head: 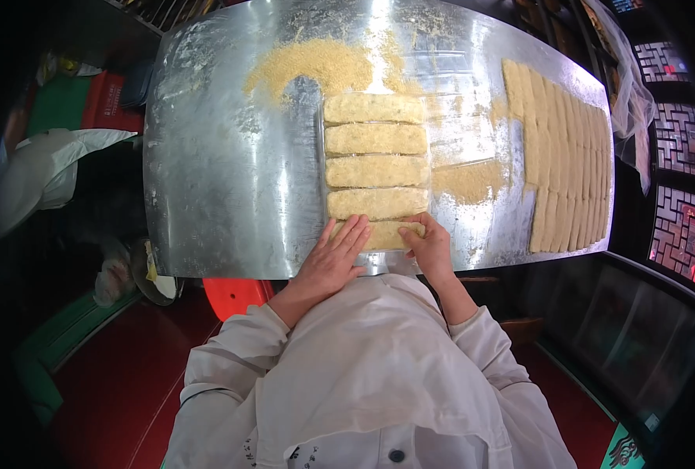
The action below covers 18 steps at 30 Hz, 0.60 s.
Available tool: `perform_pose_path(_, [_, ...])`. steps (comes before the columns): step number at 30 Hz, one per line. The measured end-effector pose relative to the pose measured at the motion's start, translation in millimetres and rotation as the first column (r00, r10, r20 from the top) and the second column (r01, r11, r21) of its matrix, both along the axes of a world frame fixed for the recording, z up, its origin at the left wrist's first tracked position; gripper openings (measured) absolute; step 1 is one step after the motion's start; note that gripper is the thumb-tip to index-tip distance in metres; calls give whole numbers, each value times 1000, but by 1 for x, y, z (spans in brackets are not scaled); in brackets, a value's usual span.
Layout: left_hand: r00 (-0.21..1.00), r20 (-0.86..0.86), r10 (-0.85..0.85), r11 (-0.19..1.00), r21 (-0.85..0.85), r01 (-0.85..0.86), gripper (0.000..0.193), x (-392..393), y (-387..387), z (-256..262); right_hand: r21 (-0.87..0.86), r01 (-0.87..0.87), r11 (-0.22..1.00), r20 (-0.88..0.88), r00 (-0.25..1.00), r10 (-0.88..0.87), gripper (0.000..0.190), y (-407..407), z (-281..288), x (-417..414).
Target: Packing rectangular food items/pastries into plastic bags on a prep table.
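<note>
Several pale yellow, crumb-coated slabs, dough-like in look, lie crosswise in one column on a shallow clear tray or sheet. The closest slab is right in front of my apron. Across its left end rests my left hand, palm down, fingers stretched out and slightly apart. My right hand grips the right end of that same slab between thumb and bent fingers. Both hands partly cover its ends. Thin seams separate the slabs from each other.
The metal worktop bears loose golden crumbs at the back and another crumb patch to the right. Rows of narrow coated strips sit along the right edge. A red stool stands under the front edge, a metal bowl at lower left.
</note>
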<state>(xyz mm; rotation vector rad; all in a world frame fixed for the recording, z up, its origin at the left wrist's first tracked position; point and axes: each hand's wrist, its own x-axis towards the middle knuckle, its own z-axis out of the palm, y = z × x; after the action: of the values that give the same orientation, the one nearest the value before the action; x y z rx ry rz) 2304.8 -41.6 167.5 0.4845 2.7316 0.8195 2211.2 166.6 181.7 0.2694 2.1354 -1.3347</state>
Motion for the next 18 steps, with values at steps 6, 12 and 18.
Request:
perform_pose_path(6, [1000, -2, 21, 999, -28, -21, 84, 5, 5, -3, 92, -9, 996, -50, 999, 14, 22, 34, 6, 2])
perform_pose_path(12, [1000, -20, 9, 996, -86, -11, 82, 5, 6, -1, 343, -102, 934, -662, 679, 317, 34, 67, 8, 27])
perform_pose_path(18, [1000, -12, 14, 996, -85, -15, 85, 2, 8, -3, 476, -310, 823, -562, 612, 556, 67, 57, -10, 40])
